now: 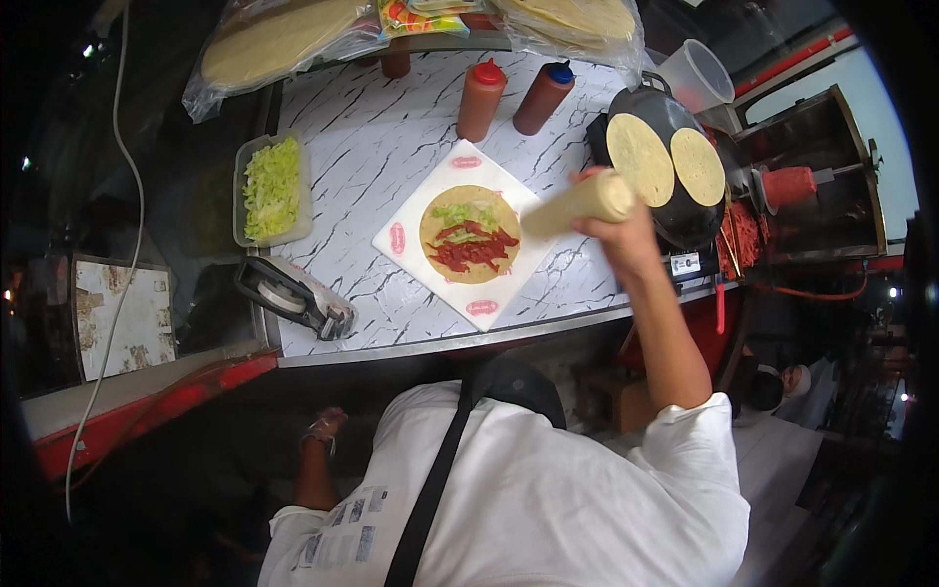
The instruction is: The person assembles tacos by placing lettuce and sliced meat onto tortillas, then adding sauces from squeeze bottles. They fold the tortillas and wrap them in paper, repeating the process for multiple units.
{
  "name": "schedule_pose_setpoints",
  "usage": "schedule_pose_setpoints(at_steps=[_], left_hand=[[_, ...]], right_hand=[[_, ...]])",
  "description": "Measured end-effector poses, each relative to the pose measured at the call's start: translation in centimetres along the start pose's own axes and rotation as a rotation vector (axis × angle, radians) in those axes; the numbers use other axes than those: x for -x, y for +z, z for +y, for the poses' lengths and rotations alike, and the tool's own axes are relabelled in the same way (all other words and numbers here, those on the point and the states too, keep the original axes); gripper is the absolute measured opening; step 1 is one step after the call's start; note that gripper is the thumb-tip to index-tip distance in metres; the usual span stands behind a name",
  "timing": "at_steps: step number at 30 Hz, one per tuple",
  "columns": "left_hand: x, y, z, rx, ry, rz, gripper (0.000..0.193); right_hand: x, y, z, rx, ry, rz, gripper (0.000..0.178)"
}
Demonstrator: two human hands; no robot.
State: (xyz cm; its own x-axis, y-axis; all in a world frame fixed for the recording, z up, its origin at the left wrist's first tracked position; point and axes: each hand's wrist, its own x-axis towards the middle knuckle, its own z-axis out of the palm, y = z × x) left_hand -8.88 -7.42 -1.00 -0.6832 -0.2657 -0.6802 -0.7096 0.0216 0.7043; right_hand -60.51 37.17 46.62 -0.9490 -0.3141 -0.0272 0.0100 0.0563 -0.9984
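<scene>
My right hand [618,230] grips a pale cream squeeze bottle [577,203], tilted with its tip toward a round tortilla [469,235] on a white paper square [421,210]. The tortilla carries green lettuce and red meat strips. My left hand [323,428] hangs low beside my body below the counter edge, fingers curled, and I cannot tell whether it holds anything.
Two orange-brown sauce bottles [479,98] [543,96] stand behind the paper on the marble counter [362,147]. A tub of shredded lettuce [271,188] and a tape dispenser [293,295] lie left. A black pan [685,220] with two tortillas sits right, by a meat spit [787,186]. Bagged tortillas [279,39] rest at the back.
</scene>
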Motion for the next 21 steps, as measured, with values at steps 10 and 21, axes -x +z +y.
schedule_pose_setpoints(at_steps=[10, 21], left_hand=[[0.8, 0.6, -1.3, -0.156, -0.037, 0.094, 0.011], [-0.2, 2.2, -0.8, 0.124, 0.012, 0.007, 0.021]], right_hand=[[0.1, 0.2, 3.1, -0.282, 0.041, 0.230, 0.041], [0.8, 1.4, -0.1, -0.243, 0.029, 0.259, 0.046]])
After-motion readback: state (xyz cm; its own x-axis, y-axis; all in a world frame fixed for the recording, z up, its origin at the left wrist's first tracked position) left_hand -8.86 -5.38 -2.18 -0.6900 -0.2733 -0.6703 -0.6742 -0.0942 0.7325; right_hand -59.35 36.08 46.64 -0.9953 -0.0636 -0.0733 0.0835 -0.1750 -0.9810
